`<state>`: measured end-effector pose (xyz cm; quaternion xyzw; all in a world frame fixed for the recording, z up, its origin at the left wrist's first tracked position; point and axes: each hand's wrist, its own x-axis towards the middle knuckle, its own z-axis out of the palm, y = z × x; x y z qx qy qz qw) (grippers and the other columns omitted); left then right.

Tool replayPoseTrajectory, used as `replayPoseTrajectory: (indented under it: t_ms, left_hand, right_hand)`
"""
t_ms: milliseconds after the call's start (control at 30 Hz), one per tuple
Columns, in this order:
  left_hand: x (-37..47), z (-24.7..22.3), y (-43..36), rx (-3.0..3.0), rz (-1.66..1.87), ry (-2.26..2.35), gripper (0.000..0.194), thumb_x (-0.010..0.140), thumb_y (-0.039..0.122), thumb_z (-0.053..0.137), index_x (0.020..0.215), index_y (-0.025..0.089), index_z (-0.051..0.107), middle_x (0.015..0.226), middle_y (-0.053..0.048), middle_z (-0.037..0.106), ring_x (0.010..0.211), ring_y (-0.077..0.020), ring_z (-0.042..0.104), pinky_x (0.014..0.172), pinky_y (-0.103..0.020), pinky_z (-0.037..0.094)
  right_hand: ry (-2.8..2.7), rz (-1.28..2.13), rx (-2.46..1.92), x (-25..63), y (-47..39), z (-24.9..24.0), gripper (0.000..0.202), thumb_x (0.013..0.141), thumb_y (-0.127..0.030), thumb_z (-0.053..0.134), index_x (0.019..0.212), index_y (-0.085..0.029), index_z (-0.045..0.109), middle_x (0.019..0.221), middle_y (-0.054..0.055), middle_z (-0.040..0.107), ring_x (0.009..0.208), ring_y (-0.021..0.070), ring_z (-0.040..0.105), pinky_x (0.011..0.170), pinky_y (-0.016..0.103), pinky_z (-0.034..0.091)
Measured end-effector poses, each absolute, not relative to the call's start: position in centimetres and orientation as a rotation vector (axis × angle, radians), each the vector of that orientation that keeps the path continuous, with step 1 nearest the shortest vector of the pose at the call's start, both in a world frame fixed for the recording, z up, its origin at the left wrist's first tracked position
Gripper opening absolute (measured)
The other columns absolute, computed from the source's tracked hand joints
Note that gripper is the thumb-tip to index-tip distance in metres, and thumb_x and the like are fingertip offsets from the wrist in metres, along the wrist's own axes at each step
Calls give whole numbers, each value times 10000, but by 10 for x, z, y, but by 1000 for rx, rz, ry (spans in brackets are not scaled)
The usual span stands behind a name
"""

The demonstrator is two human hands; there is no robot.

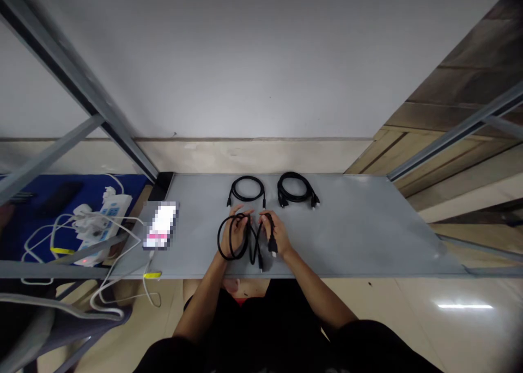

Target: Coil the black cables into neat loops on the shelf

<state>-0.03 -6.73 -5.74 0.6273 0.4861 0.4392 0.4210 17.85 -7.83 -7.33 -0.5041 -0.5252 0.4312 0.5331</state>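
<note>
This looks like a plain workroom or storage corner used for sorting electronics accessories, not a home living space. A bare grey metal worktop (368, 226) is set into a steel racking frame (81, 90) whose slanted struts cross both sides of the view. Just beyond the fingers lie two neatly coiled black cables (246, 189), laid side by side. Well to the left of the fingers, a white power strip (107, 212) crowded with chargers and white leads rests on a blue surface (44, 199). Behind stands an unadorned pale wall (261, 62), and below is a glossy tiled floor (449, 318).
</note>
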Motion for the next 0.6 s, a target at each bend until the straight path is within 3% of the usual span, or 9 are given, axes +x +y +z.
replayPoseTrajectory:
  t_ms: [100,233,433,533,600]
  left_hand:
    - [3,-51,-68,1625,1015,1170,389,1086,340,567,1440,227,683,1293,-124,850,1122,-274,822,1095,-483,654]
    - [5,-49,-66,1651,1004,1071,445,1084,270,535,1511,203,642,1317,-135,838,1252,-277,795,1188,-500,608]
    - [7,-56,-67,1736,938,1111,506,1085,310,545,1569,181,618,1326,-147,818,1295,-291,771,1226,-523,574]
    - [9,-58,-70,1718,918,1071,509,1085,348,552,1556,177,639,1310,-142,827,1329,-284,756,1234,-499,566]
    - [9,-57,-72,1710,895,1035,486,1087,368,548,1517,180,672,1237,-122,848,1235,-264,793,1195,-464,594]
  right_hand:
    - [-1348,967,-1182,180,-80,-64,406,1061,-609,609,1110,-257,805,979,82,822,832,252,766,830,418,678]
    - [-1473,878,-1061,180,-81,-62,338,1075,-534,633,1062,-272,846,1141,114,839,1102,310,800,1063,502,656]
    - [-1485,844,-1051,181,-84,-67,344,1051,-520,674,1189,-276,873,1234,118,854,1185,349,804,1106,565,649]
    - [-1472,860,-1061,183,-85,-65,339,1017,-528,704,1098,-257,891,1119,120,875,1076,330,832,1022,522,678]
    - [-1458,876,-1081,184,-86,-63,324,1009,-516,708,1041,-252,895,1066,117,877,1020,323,836,978,507,684]
